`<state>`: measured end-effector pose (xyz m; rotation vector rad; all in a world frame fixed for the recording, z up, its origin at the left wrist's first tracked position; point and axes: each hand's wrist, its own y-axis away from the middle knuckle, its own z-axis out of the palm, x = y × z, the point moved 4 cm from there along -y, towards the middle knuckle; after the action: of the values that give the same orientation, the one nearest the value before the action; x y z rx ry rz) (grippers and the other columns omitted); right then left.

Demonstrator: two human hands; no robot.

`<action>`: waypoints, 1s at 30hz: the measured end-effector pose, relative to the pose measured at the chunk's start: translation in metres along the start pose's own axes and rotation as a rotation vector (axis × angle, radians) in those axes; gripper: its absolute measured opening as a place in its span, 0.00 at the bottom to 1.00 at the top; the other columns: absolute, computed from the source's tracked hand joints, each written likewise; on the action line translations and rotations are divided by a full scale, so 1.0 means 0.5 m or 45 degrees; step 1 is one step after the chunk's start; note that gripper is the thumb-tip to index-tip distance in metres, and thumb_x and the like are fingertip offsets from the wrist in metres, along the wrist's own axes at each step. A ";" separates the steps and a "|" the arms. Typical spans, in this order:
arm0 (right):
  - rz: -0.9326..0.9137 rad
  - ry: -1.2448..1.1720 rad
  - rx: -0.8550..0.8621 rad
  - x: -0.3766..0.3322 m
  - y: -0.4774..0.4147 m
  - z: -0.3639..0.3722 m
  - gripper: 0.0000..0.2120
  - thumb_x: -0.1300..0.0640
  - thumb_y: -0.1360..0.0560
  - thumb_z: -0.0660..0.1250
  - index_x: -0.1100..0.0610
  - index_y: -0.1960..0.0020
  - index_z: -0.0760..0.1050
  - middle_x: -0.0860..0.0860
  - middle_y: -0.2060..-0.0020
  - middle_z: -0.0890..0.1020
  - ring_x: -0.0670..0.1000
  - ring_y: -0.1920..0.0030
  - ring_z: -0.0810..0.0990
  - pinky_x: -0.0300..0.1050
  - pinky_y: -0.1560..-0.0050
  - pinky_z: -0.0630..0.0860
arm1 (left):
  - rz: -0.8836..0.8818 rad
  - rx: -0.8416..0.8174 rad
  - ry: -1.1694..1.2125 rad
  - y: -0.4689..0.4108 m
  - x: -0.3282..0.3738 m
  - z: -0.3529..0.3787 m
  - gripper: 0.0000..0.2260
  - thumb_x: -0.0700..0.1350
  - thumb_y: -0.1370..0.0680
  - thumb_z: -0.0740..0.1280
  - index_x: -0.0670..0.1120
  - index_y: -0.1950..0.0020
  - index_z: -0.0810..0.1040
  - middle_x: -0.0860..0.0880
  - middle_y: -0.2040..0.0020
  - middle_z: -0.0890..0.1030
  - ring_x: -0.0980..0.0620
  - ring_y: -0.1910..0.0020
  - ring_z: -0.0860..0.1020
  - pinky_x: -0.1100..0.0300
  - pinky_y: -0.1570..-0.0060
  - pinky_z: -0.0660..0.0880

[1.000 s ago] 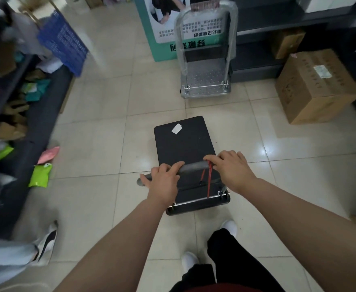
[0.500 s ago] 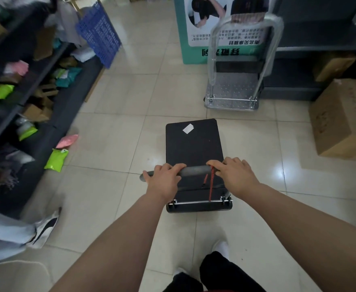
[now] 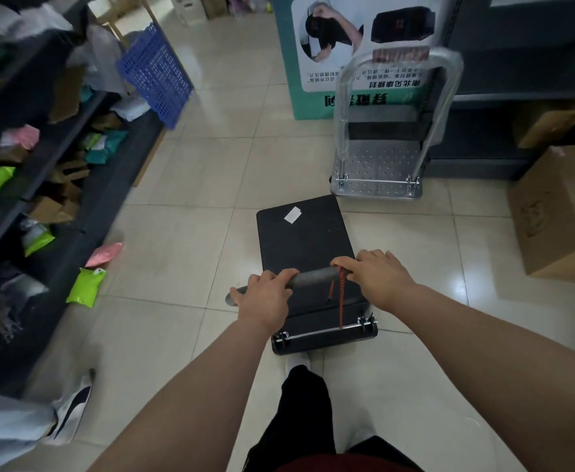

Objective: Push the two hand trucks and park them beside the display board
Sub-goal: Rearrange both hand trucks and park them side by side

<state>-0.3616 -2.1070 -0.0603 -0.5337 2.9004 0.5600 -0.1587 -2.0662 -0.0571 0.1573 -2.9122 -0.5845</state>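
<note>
A black flat hand truck [image 3: 304, 240] with a white sticker on its deck stands on the tiled floor right in front of me. Its grey handle bar [image 3: 309, 278] carries a red cord. My left hand [image 3: 265, 296] and my right hand [image 3: 378, 279] are both closed around that bar. A silver hand truck [image 3: 379, 165] with an upright looped handle stands just ahead to the right, its front against the green and white display board [image 3: 316, 83]. The black deck's far edge lies close to the silver truck's near left corner.
Dark shelving [image 3: 41, 158] full of parcels runs along the left, with a blue crate [image 3: 156, 74] leaning on it and bags [image 3: 87, 286] on the floor. A cardboard box [image 3: 558, 212] sits right. Another person's shoe [image 3: 73, 408] is at lower left.
The black hand truck has rolled forward with both hands on its bar, and the silver truck and display board now sit nearer and further right in view.
</note>
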 end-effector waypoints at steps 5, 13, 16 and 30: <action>-0.004 0.016 0.025 0.014 -0.096 -0.035 0.18 0.54 0.19 0.53 0.39 0.31 0.60 0.52 0.44 0.74 0.56 0.40 0.70 0.51 0.39 0.63 | -0.005 0.020 -0.003 -0.092 -0.009 -0.030 0.17 0.48 0.18 0.55 0.66 0.33 0.61 0.50 0.41 0.73 0.47 0.40 0.68 0.31 0.41 0.63; 0.085 -0.023 0.078 0.005 -0.306 -0.100 0.18 0.53 0.19 0.54 0.39 0.31 0.62 0.50 0.43 0.74 0.55 0.39 0.69 0.52 0.38 0.63 | 0.000 -0.034 0.016 -0.307 -0.056 -0.119 0.20 0.47 0.18 0.56 0.68 0.32 0.58 0.50 0.38 0.71 0.46 0.38 0.67 0.25 0.40 0.56; 0.094 -0.060 0.050 -0.011 -0.393 -0.129 0.17 0.51 0.19 0.54 0.39 0.31 0.63 0.52 0.44 0.75 0.56 0.39 0.69 0.54 0.39 0.66 | 0.003 -0.058 -0.015 -0.381 -0.087 -0.168 0.22 0.46 0.18 0.56 0.68 0.30 0.58 0.50 0.38 0.71 0.46 0.37 0.66 0.24 0.41 0.58; -0.056 -0.032 0.144 0.032 -0.765 -0.243 0.20 0.50 0.19 0.52 0.36 0.30 0.55 0.52 0.45 0.75 0.57 0.45 0.71 0.57 0.45 0.66 | 0.050 -0.040 -0.058 -0.741 -0.136 -0.349 0.20 0.46 0.17 0.54 0.66 0.29 0.60 0.51 0.40 0.72 0.47 0.41 0.67 0.36 0.42 0.65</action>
<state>-0.2439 -2.4906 -0.0794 -0.5685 2.8680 0.3909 -0.0338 -2.4624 -0.0529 0.0840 -2.9410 -0.6356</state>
